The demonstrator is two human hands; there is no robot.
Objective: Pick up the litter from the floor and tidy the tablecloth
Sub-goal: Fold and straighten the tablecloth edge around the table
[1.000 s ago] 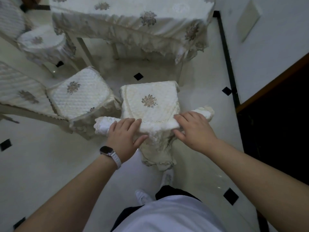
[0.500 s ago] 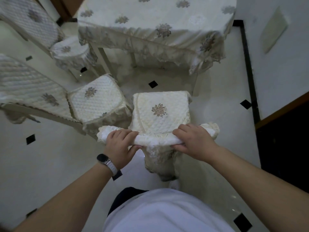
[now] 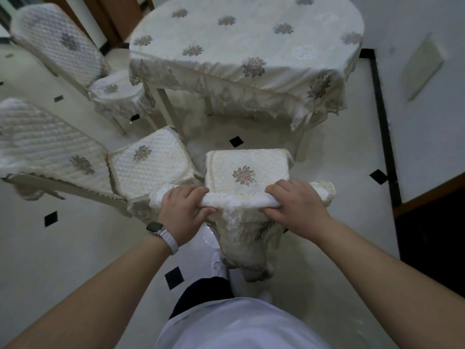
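A cream tablecloth (image 3: 241, 41) with embroidered flowers and a lace hem covers the round table at the top of the head view. In front of it stands a chair (image 3: 247, 170) in a quilted cream cover, seat facing the table. My left hand (image 3: 185, 210) and my right hand (image 3: 295, 206) both grip the covered top rail of that chair's back. A watch with a white strap is on my left wrist. No litter shows on the floor.
A second covered chair (image 3: 143, 159) stands left of the gripped one, and a third covered chair (image 3: 75, 56) stands at the far left. White floor (image 3: 63, 248) with small black diamond tiles. A white wall (image 3: 415, 102) with a black skirting strip runs along the right.
The view has tilted up and more of the table and tablecloth shows. My hands have curled tighter around the chair's top rail and stay there.
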